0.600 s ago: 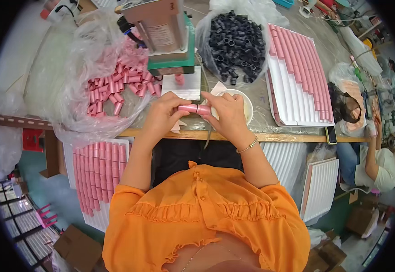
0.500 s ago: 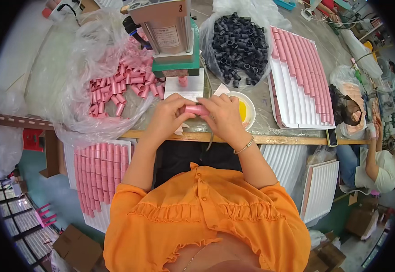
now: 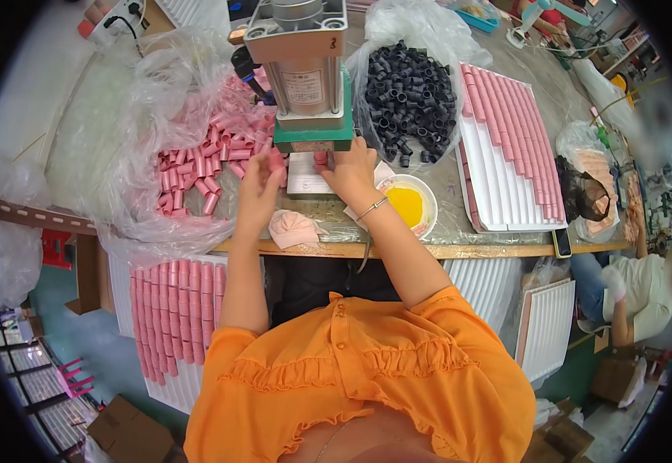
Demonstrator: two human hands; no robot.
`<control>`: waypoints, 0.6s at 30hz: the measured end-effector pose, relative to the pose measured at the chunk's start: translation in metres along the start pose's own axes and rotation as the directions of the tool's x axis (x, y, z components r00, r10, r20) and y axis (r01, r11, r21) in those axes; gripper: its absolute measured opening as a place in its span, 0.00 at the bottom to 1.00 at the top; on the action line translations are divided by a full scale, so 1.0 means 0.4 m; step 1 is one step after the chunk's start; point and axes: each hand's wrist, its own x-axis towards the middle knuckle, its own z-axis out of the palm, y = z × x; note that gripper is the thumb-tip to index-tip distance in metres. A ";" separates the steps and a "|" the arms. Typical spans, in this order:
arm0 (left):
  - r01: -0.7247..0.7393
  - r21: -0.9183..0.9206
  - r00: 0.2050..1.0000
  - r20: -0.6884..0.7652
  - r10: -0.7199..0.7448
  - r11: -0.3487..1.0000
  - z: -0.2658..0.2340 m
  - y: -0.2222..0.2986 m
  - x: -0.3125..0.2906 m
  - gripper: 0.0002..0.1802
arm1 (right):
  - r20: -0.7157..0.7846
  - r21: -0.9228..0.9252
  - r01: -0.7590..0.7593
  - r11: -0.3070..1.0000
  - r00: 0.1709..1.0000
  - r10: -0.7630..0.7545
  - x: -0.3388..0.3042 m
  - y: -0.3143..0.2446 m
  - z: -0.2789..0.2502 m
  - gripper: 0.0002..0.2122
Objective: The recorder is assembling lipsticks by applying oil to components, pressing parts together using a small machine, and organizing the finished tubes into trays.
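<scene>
A bench press with a green head (image 3: 313,139) stands before me, over a white base plate (image 3: 305,185). My right hand (image 3: 351,174) is closed at the base, its thumb and fingers at a short pink tube (image 3: 320,160) under the press head; the head hides some fingertips. To the left of the base, my left hand (image 3: 257,189) has its fingers curled around a pink tube (image 3: 276,160), beside a heap of loose pink tubes (image 3: 197,166) on clear plastic. A bowl of yellow liquid (image 3: 405,206) sits right of the base. A crumpled pale pink cloth (image 3: 293,229) lies between my forearms.
A clear bag of black fittings (image 3: 409,100) lies behind the bowl. Rows of joined pink tubes fill part of a white ribbed tray (image 3: 506,181) at right; another tray (image 3: 185,378) stands below the bench edge (image 3: 444,251) at left. A co-worker (image 3: 644,285) sits far right.
Both hands were together at the bench front around one pink tube. They have separated and moved forward, the left toward the heap, the right under the press head. The pale cloth is uncovered.
</scene>
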 end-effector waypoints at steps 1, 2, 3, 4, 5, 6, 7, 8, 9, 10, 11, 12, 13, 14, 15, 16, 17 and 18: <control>0.023 -0.096 0.997 0.071 -0.016 0.995 -0.008 0.025 -0.018 0.19 | -0.052 -0.017 -0.002 1.000 0.999 0.001 -0.011 0.008 -0.014 0.25; 0.141 -0.237 0.984 0.137 -0.111 0.961 -0.001 0.032 -0.038 0.18 | -0.059 -0.019 -0.023 1.000 0.998 0.022 -0.031 0.013 -0.046 0.28; 0.264 -0.353 0.958 0.206 -0.200 0.898 -0.005 0.043 -0.066 0.18 | -0.064 -0.010 -0.035 0.999 0.997 0.034 -0.055 0.006 -0.071 0.30; 0.315 -0.367 0.929 0.306 -0.206 0.875 -0.013 0.051 -0.085 0.20 | -0.107 0.156 0.037 0.987 0.994 -0.020 -0.076 0.015 -0.073 0.30; 0.375 -0.376 0.888 0.408 -0.212 0.847 -0.016 0.050 -0.103 0.22 | 0.111 0.468 -0.083 0.880 0.993 0.035 -0.103 -0.017 -0.127 0.28; 0.396 -0.372 0.863 0.462 -0.203 0.839 -0.003 0.061 -0.116 0.22 | 0.182 0.649 -0.143 0.747 0.983 0.030 -0.136 -0.026 -0.138 0.21; 0.433 -0.338 0.829 0.513 -0.222 0.835 0.010 0.072 -0.127 0.22 | 0.166 0.630 -0.170 0.757 0.983 0.083 -0.164 -0.024 -0.146 0.21; 0.460 -0.303 0.798 0.553 -0.240 0.835 0.031 0.079 -0.130 0.24 | 0.182 0.650 -0.126 0.750 0.983 0.007 -0.181 -0.019 -0.156 0.18; 0.471 -0.301 0.778 0.584 -0.230 0.829 0.061 0.080 -0.135 0.24 | 0.202 0.668 -0.080 0.740 0.976 -0.077 -0.197 -0.011 -0.168 0.15; 0.390 -0.289 0.822 0.536 -0.189 0.874 0.092 0.081 -0.137 0.25 | 0.190 0.654 -0.091 0.751 0.981 -0.047 -0.211 -0.001 -0.177 0.15; 0.304 -0.274 0.863 0.484 -0.142 0.912 0.124 0.084 -0.139 0.27 | 0.156 0.621 -0.122 0.774 0.987 0.030 -0.224 0.010 -0.186 0.13; 0.285 -0.263 0.878 0.457 -0.142 0.922 0.153 0.089 -0.141 0.28 | 0.121 0.592 -0.152 0.792 0.988 0.099 -0.237 0.018 -0.196 0.11; 0.286 -0.266 0.870 0.475 -0.133 0.921 0.183 0.092 -0.146 0.28 | 0.110 0.583 -0.157 0.797 0.987 0.114 -0.249 0.027 -0.210 0.11; 0.224 -0.191 0.894 0.430 -0.124 0.956 0.213 0.094 -0.150 0.29 | 0.109 0.573 -0.215 0.791 0.976 0.187 -0.259 0.035 -0.226 0.11; 0.160 -0.111 0.918 0.381 -0.107 0.981 0.239 0.099 -0.154 0.29 | 0.106 0.565 -0.270 0.779 0.961 0.256 -0.267 0.044 -0.241 0.12; 0.129 -0.060 0.908 0.408 -0.094 0.990 0.263 0.110 -0.154 0.28 | 0.092 0.560 -0.272 0.782 0.959 0.268 -0.280 0.060 -0.251 0.12; 0.122 -0.065 0.902 0.425 -0.083 0.990 0.293 0.122 -0.159 0.28 | -0.009 0.533 -0.181 0.826 0.976 0.220 -0.298 0.085 -0.261 0.12; 0.011 0.026 0.892 0.451 -0.021 1.000 0.324 0.132 -0.166 0.27 | -0.105 0.496 -0.090 0.864 0.981 0.162 -0.313 0.109 -0.267 0.13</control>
